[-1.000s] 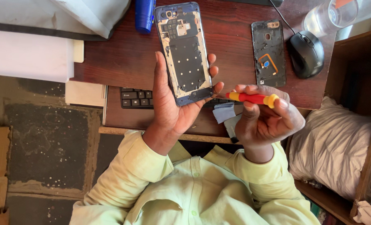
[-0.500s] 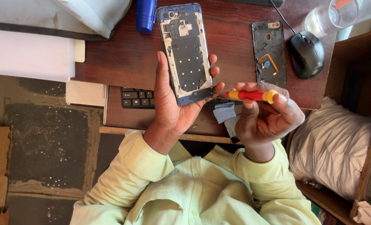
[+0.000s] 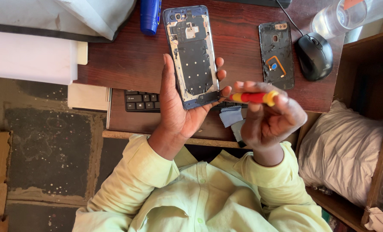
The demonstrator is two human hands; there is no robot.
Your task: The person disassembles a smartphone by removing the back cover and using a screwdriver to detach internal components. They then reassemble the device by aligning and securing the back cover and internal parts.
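My left hand point(image 3: 180, 109) grips an opened blue phone point(image 3: 192, 56) with its back cover off, inner frame facing up, held above the desk edge. My right hand point(image 3: 268, 118) is closed around a small red screwdriver with a yellow cap point(image 3: 253, 97). Its tip points left at the phone's lower right corner. A blue cloth point(image 3: 231, 115) lies just below the screwdriver, partly under my right hand. A detached dark back cover point(image 3: 276, 55) lies flat on the wooden desk point(image 3: 238, 38) to the right of the held phone.
A black mouse point(image 3: 314, 56) sits right of the cover, with a clear glass point(image 3: 338, 16) behind it. A keyboard point(image 3: 143, 101) shows on the pull-out tray. A blue bottle point(image 3: 150, 15) and white paper point(image 3: 30, 56) lie left. A pale cushion point(image 3: 344, 150) sits at right.
The phone and both hands stay almost where they were. The screwdriver tip stays at the phone's lower right corner, with only a slight shift of my right hand.
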